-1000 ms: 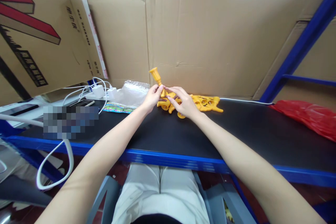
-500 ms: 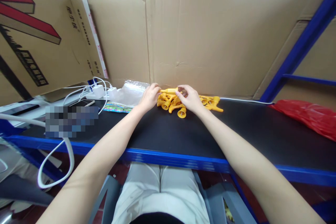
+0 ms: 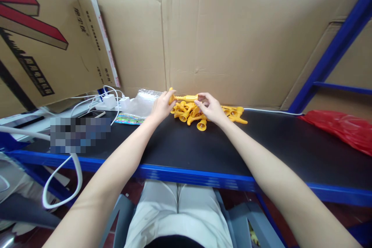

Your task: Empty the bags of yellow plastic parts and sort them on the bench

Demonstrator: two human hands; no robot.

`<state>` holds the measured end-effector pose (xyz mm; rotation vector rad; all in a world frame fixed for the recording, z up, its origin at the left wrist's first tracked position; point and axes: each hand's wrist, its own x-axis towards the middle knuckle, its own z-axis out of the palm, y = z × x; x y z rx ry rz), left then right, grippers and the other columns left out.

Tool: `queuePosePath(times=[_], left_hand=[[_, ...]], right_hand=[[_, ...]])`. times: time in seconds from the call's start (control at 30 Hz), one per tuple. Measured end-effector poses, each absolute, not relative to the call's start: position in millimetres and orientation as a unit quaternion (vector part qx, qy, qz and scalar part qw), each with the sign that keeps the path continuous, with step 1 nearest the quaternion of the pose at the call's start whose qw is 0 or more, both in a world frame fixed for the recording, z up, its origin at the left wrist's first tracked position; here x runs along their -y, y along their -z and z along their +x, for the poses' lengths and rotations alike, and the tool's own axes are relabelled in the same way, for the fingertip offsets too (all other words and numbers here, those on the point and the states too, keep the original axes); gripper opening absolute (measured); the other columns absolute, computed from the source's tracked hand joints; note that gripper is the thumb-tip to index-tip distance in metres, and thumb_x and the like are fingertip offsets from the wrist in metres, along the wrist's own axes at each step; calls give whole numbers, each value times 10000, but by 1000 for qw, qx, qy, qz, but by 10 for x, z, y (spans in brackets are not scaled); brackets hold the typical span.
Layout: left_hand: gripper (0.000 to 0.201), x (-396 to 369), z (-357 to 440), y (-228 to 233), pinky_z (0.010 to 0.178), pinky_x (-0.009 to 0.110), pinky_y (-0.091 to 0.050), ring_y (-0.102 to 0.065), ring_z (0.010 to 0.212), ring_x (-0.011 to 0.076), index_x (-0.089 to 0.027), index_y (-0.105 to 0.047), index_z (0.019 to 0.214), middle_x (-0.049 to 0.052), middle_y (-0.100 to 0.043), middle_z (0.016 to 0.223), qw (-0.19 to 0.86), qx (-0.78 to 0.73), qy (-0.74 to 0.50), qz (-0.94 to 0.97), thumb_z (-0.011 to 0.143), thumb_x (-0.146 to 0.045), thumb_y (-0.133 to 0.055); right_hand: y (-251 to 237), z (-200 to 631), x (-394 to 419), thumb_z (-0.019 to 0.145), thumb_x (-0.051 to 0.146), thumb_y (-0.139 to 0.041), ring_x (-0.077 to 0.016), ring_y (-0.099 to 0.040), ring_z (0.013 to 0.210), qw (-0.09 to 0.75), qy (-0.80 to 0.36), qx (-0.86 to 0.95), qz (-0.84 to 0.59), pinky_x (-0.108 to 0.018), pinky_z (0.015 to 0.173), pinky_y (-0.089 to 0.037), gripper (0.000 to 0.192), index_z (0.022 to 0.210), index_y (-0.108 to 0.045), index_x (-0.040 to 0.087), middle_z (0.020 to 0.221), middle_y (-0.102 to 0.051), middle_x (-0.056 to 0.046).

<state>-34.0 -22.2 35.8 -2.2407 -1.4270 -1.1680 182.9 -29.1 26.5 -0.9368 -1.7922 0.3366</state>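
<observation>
Now that yellow piece (image 3: 187,98) has swung from upright to level at far edge of pile (image 3: 192,114), left hand (image 3: 161,104) pinches one end, right hand (image 3: 213,108) other; likely steadier control.

- From here I see a black-topped, blue-edged bench (image 3: 192,153)
- piled yellow plastic pieces (image 3: 194,115) (several bell-mouthed)
- crumpled red plastic bag (image 3: 340,128), right
- flat multicoloured packet (image 3: 128,119), left

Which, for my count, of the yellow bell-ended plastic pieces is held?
The yellow bell-ended plastic piece spanning left hand and right hand; the other pieces lie piled.
</observation>
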Motion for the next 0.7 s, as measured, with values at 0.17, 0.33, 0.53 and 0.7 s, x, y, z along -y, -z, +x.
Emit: queuePosePath(times=[0.17,0.33,0.53,0.7], left_hand=[[323,200,-351,-349,837,325,-451,-592,954,212,-177,-559,1154,88,-639,1037,133,474,415,-766,836,-232,-547],[296,156,-363,-322,806,311,-452,-603,920,201,-186,-568,1110,74,-654,1012,134,455,428,-770,819,-236,-558],[292,159,-361,-332,706,270,-441,-603,767,168,-192,-575,1082,42,-665,889,116,461,413,-777,795,-246,-567],[301,175,-359,-342,710,271,-438,-612,799,178,-200,-568,1097,45,-670,925,114,475,397,-777,803,-265,-563]], right_hand=[[-282,1847,277,804,359,-562,-108,-522,581,528,-128,763,-349,-302,597,-490,330,1083,-509,190,968,-589,-63],[-304,1903,275,822,288,-562,-135,-532,656,512,-31,796,-320,-353,697,-510,319,1126,-510,209,998,-584,-71],[-381,2001,360,876,205,-471,-176,-568,785,454,97,838,-285,-383,783,-503,347,1221,-479,233,1125,-564,-96],[-400,2011,385,870,297,-513,-178,-585,788,451,79,835,-305,-384,787,-501,354,1217,-483,231,1125,-582,-89]])
